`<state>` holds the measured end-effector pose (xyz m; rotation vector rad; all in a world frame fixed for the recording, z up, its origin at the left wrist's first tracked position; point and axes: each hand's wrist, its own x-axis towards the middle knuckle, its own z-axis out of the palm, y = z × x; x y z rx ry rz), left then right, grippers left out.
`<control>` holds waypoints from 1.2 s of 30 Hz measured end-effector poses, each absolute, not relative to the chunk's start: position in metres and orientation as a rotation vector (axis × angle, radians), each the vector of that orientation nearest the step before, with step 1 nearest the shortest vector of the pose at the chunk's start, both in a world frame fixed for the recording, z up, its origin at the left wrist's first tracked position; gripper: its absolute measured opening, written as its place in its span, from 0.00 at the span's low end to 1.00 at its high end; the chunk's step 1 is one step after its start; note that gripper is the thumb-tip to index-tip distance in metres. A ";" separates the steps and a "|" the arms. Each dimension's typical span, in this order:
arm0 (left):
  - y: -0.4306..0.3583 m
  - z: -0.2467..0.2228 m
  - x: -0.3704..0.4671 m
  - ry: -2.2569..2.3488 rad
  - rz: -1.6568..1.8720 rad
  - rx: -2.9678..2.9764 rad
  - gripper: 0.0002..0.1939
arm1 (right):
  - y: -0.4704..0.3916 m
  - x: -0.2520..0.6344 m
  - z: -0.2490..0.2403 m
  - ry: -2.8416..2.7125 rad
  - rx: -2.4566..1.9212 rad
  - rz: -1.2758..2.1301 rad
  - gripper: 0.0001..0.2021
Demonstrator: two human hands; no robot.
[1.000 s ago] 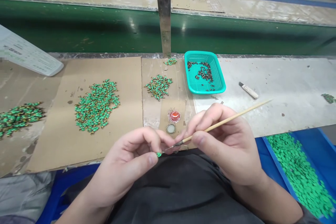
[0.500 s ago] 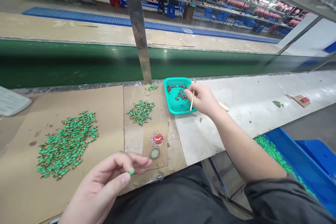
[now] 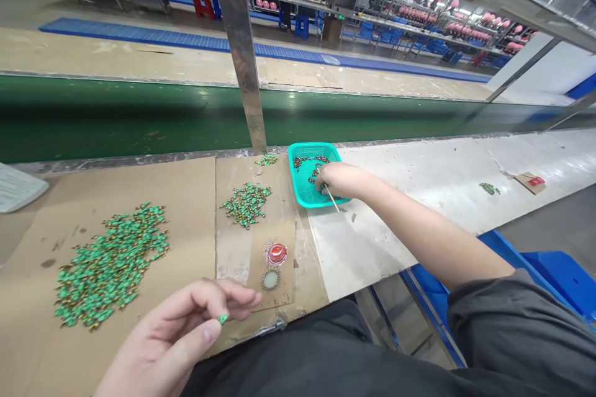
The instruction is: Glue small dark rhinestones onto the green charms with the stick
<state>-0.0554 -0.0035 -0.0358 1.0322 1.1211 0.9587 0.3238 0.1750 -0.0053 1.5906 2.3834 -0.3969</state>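
Between thumb and forefinger, my left hand (image 3: 181, 329) pinches a small green piece (image 3: 222, 319) above the near edge of the bench. My right hand (image 3: 342, 180) reaches down into a turquoise plastic basket (image 3: 292, 177); a thin wooden stick (image 3: 332, 198) sticks out from its fingers. Small dark pieces (image 3: 298, 163) lie scattered in the basket, and the right fingertips are partly hidden among them. Beside the left hand, a cardboard piece (image 3: 285, 291) carries a red round patch (image 3: 277, 254) and a pale round patch (image 3: 270, 280).
On the left cardboard lies a large heap of green and brown pieces (image 3: 114, 263). A smaller heap (image 3: 246, 203) and a little cluster (image 3: 266, 160) are left of the basket. A metal post (image 3: 242, 56) rises behind the bench. Blue bins (image 3: 559, 279) stand at lower right.
My right hand has lowered into the basket, and its stick has swung from near upright to a slant. The left hand keeps its pinch. The view has shifted slightly.
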 end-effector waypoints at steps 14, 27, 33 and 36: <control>-0.005 -0.031 -0.049 1.137 0.961 1.002 0.24 | 0.171 0.328 -0.012 2.481 1.602 -0.477 0.12; -0.006 -0.013 -0.041 0.928 0.945 1.012 0.16 | 0.089 0.308 0.019 2.942 1.970 -1.086 0.05; -0.002 -0.009 -0.027 0.835 0.940 1.007 0.15 | 0.016 0.248 0.010 2.930 1.623 -2.468 0.04; -0.004 -0.006 -0.022 0.804 0.944 1.001 0.16 | 0.004 0.230 -0.005 2.599 1.624 -2.854 0.05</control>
